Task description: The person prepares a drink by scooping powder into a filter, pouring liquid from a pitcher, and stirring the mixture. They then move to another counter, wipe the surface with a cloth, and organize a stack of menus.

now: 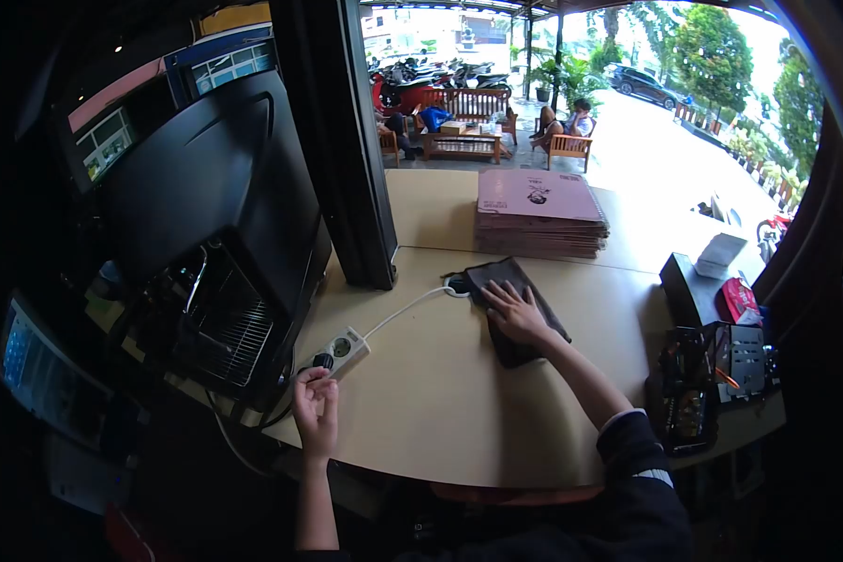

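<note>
My right hand [515,311] lies with spread fingers on a dark cloth [534,286] on the light wooden counter [421,393]. Under the cloth's lower left side a black item shows in part. My left hand [317,407] is raised at the counter's front left edge, palm up, with its fingers curled and nothing visible in it. Just beyond its fingertips, a black plug [323,361] sits at the end of a white power strip [347,347]. A white cable [407,311] runs from the strip to a loop beside the cloth.
Pink spiral-bound booklets [541,201] are stacked at the back. A black machine [215,206] and a post [342,140] stand left. At the right are a black organizer [745,361] and a red packet [740,302]. Seated people [576,126] are outside.
</note>
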Tool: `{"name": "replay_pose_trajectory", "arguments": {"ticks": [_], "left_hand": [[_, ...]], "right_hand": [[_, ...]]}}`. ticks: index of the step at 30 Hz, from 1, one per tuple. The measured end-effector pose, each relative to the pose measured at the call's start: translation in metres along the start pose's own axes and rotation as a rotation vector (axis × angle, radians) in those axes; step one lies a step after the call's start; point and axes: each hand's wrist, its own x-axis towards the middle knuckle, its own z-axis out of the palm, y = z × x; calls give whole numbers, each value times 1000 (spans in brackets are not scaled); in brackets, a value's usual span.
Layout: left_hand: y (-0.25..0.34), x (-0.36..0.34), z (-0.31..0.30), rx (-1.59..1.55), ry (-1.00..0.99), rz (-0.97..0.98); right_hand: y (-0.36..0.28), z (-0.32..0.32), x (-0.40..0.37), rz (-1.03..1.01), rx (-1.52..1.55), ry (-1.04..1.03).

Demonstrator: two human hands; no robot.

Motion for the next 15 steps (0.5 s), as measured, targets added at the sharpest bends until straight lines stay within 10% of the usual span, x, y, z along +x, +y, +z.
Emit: {"name": "replay_pose_trajectory", "arguments": {"ticks": [8, 15], "left_hand": [[16, 3, 21, 336, -93, 112], [20, 51, 21, 798, -244, 230]], "right_hand": [[-47, 20, 114, -220, 116, -41], [0, -12, 12, -143, 155, 46]]}}
